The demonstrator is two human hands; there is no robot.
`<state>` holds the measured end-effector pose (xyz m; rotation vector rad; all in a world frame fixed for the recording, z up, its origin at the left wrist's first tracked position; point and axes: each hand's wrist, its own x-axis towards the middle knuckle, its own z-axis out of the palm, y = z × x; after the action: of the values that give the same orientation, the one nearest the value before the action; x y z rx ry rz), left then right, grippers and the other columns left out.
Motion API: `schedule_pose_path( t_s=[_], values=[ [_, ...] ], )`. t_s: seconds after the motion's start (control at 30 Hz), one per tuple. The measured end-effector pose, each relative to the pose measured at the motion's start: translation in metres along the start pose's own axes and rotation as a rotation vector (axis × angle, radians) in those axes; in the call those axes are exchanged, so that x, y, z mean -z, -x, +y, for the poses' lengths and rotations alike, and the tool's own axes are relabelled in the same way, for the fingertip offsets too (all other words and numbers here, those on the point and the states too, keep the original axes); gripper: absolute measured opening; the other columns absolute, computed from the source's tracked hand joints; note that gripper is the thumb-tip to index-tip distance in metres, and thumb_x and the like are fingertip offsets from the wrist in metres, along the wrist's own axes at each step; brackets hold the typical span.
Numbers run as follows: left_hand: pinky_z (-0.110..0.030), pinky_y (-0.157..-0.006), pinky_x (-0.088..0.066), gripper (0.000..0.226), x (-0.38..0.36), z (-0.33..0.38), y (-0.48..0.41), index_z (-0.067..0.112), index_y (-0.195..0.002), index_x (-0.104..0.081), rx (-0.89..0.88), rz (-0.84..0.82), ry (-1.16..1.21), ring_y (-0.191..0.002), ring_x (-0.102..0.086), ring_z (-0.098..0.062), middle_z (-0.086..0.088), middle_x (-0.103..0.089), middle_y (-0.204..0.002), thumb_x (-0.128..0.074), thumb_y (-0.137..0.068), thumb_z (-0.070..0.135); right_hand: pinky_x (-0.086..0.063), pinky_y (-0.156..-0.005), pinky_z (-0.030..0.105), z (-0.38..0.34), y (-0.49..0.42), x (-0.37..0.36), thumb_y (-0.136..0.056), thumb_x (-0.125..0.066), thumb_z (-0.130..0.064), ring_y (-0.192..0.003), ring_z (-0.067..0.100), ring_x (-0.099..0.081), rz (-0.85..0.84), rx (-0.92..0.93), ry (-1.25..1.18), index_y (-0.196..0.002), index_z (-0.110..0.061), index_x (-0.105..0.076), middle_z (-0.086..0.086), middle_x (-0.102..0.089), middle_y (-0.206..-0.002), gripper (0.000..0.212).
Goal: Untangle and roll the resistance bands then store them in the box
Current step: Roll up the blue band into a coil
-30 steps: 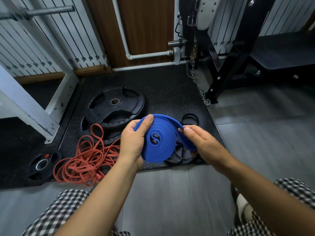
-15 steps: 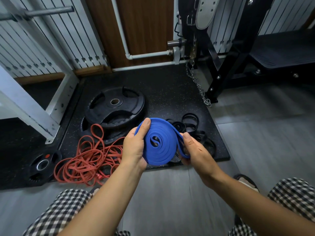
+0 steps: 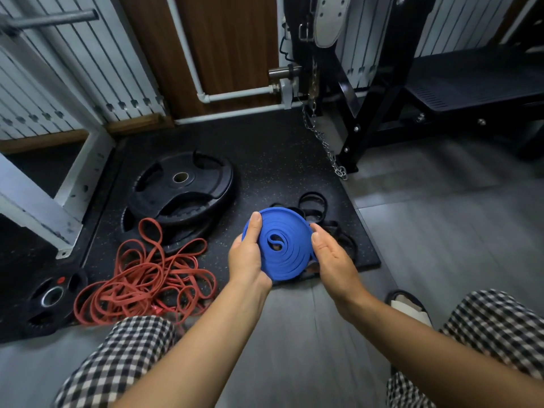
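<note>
Nearest the camera, two knees in black-and-white checked trousers (image 3: 117,363) framed the view. A foot in a pale open sandal (image 3: 409,307) stood on the grey plank floor (image 3: 294,334), short of the black speckled rubber mat (image 3: 265,154).

Both bare forearms reached forward and converged above the mat's near edge. The left hand (image 3: 247,254) gripped the left side of a flat, tightly rolled coil of blue rubber resistance band (image 3: 282,245). Its thumb stretched up across the coil's face to the upper rim, and its fingers were hidden behind. The right hand (image 3: 332,257) gripped the opposite side with the palm turned inward, the thumb pressed against the right rim and the fingers curled beneath the lower edge. The coil was held in the air over the mat's near edge, its face tilted toward the camera.

At the mat's near left corner, spilling onto the floor, lay a loose tangle of thin red rubber bands (image 3: 147,275). Just left of that corner sat a small black weight plate with a silver hub (image 3: 50,298). On the mat directly beyond the coil lay a heap of black rubber bands (image 3: 315,204), partly hidden by the hands.

Farther in, on the mat's left half, a large black weight plate (image 3: 182,184) rested on another plate. A white-painted steel rack leg (image 3: 73,184) stood beside the mat's left edge. At the far right corner a steel chain (image 3: 326,142) hung down beside a black bench frame (image 3: 471,86).
</note>
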<state>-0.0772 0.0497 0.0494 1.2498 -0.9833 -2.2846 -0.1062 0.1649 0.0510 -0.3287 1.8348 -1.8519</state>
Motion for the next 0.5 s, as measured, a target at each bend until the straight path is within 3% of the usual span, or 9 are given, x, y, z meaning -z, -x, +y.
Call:
schedule_pose_path(
  t_s=[0.07, 0.17, 0.27, 0.33, 0.43, 0.5],
  values=[
    [-0.049, -0.075, -0.056, 0.04, -0.007, -0.013, -0.002, 0.008, -0.104, -0.061, 0.041, 0.021, 0.014, -0.075, -0.065, -0.029, -0.01, -0.068, -0.084, -0.069, -0.08, 0.039, -0.046, -0.092, 0.026, 0.012, -0.002, 0.01, -0.1, -0.035, -0.022, -0.102, 0.008, -0.054, 0.105, 0.023, 0.127, -0.128, -0.022, -0.041, 0.001, -0.053, -0.119, 0.029],
    [-0.058, -0.085, -0.05, 0.036, -0.021, -0.037, -0.006, 0.009, -0.1, -0.062, 0.093, 0.045, 0.067, -0.088, -0.064, -0.034, -0.011, -0.067, -0.087, -0.068, -0.081, 0.038, -0.045, -0.09, 0.034, 0.026, -0.004, 0.028, -0.098, -0.039, -0.019, -0.095, 0.016, -0.052, 0.229, 0.053, 0.184, -0.111, -0.026, -0.04, 0.004, -0.051, -0.111, 0.015],
    [-0.053, -0.08, -0.053, 0.042, -0.036, -0.068, -0.016, 0.008, -0.107, -0.06, 0.143, 0.09, 0.096, -0.082, -0.064, -0.03, -0.01, -0.066, -0.088, -0.065, -0.083, 0.041, -0.038, -0.1, 0.028, 0.042, 0.0, 0.051, -0.094, -0.05, -0.02, -0.111, 0.014, -0.046, 0.185, -0.037, 0.279, -0.128, -0.025, -0.041, 0.002, -0.044, -0.123, 0.036],
    [-0.046, -0.072, -0.054, 0.041, -0.046, -0.095, -0.022, 0.007, -0.105, -0.06, 0.191, 0.116, 0.099, -0.076, -0.063, -0.029, -0.012, -0.066, -0.091, -0.063, -0.084, 0.043, -0.038, -0.103, 0.03, 0.055, 0.002, 0.059, -0.09, -0.057, -0.015, -0.116, 0.014, -0.046, 0.167, -0.124, 0.222, -0.139, -0.023, -0.031, -0.003, -0.04, -0.124, 0.056],
    [-0.043, -0.068, -0.053, 0.031, -0.058, -0.133, -0.03, 0.011, -0.091, -0.059, 0.257, 0.14, 0.111, -0.075, -0.061, -0.029, -0.014, -0.064, -0.096, -0.057, -0.089, 0.042, -0.041, -0.1, 0.03, 0.08, -0.005, 0.071, -0.088, -0.059, -0.009, -0.115, 0.017, -0.048, 0.299, -0.177, 0.136, -0.139, -0.019, -0.029, 0.001, -0.044, -0.126, 0.06],
    [-0.041, -0.064, -0.051, 0.029, -0.058, -0.155, -0.039, 0.013, -0.1, -0.057, 0.284, 0.133, 0.07, -0.076, -0.06, -0.028, -0.013, -0.062, -0.097, -0.051, -0.093, 0.04, -0.042, -0.097, 0.03, 0.098, -0.016, 0.084, -0.088, -0.058, -0.006, -0.111, 0.017, -0.049, 0.298, -0.242, 0.112, -0.138, -0.016, -0.031, 0.003, -0.045, -0.124, 0.058]
  ],
)
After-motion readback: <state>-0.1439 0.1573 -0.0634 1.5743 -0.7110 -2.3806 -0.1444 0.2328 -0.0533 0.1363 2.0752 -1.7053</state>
